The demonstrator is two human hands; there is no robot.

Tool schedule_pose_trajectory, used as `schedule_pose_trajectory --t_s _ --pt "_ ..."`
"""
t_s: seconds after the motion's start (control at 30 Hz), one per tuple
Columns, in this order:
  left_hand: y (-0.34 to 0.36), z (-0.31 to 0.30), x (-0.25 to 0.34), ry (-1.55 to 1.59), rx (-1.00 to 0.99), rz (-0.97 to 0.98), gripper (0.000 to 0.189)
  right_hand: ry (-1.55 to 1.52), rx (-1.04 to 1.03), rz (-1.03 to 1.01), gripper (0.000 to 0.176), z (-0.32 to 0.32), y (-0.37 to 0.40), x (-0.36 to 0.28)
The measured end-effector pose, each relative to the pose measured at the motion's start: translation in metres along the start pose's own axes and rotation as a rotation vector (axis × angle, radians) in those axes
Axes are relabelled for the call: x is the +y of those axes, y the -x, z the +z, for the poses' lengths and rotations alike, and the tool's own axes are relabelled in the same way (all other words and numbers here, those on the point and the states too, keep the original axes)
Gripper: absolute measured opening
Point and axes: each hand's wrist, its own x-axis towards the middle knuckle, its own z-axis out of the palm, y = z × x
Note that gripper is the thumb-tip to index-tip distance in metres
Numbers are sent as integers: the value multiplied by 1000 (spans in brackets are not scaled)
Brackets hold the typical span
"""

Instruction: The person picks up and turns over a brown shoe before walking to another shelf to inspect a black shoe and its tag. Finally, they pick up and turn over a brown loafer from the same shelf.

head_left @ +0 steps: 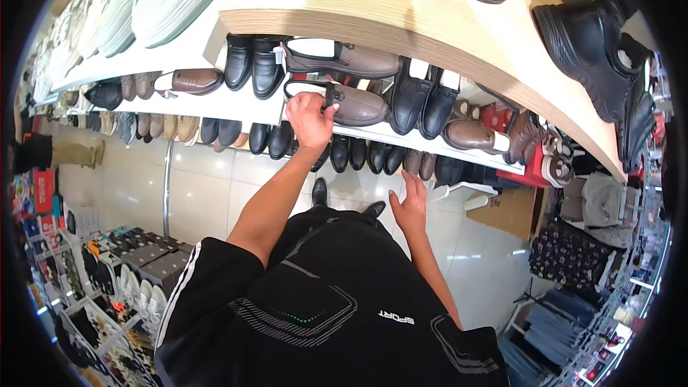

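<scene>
My left hand (310,118) is closed on a grey-brown loafer (358,106) near the front of the shelf, gripping it around its opening and side. The fingers reach partly inside the shoe, so their tips are hidden. Right behind it lies a matching grey-brown loafer (365,61), turned the same way. Black loafers (412,104) stand just to the right, and black dress shoes (252,68) to the left. Lower down, my right hand (410,204) hangs in front of the shelves with its fingers apart, holding nothing.
A wooden shelf top (344,3) overhangs the shoe row, with a chunky black shoe (580,46) at its right. Brown shoes (473,135) sit at the lower shelf's right part. A cardboard box (509,211) stands on the floor; another person's leg (75,153) is at far left.
</scene>
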Motion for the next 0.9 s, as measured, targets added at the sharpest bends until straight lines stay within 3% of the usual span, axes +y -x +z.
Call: schedule_pose_trajectory --t_s 0.1,0.33,0.73,0.9 --pt "-1 2 7 -46 9 -112 29 -48 -45 56 57 4 5 3" --pt "4 0 -9 -114 -9 -59 29 -83 -82 92 32 7 12 -6" --pt "6 6 -15 -94 -88 -10 36 -71 -11 214 25 -7 35 -2" --pt "3 8 -16 -101 -149 -4 35 -81 -159 426 26 -15 52 11"
